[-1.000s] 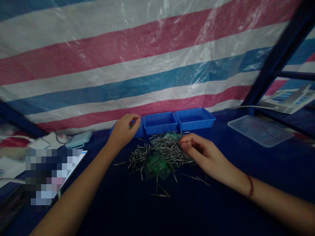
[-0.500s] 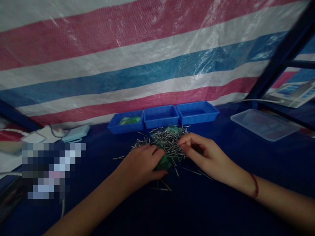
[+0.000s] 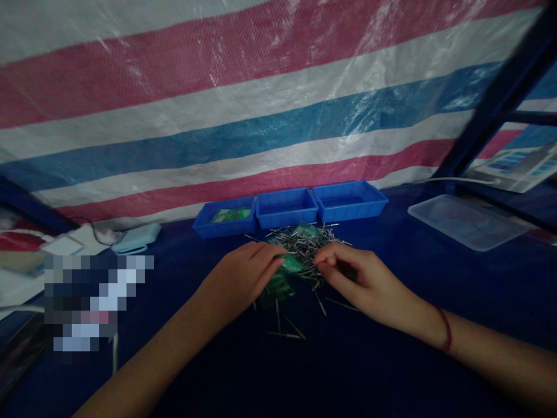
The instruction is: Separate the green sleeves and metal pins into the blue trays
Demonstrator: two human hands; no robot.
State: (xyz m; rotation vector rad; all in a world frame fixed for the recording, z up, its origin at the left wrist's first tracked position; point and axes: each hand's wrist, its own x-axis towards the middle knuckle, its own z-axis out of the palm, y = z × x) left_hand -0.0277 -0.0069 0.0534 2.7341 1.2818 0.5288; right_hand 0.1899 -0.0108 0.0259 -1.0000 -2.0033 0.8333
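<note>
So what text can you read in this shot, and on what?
None legible.
White item with blue blocks, right: any print too small and blurred.
Patch at left: pixelated, unreadable.
Green packets: no readable marking.
Blue bins: no lettering visible.

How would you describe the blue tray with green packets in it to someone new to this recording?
Start at the striped tarp; three blue plastic trays stand in a row along its foot, beyond the pile of metal pins. Take the leftmost tray. It is the only one of the three with green packets showing inside.
</note>
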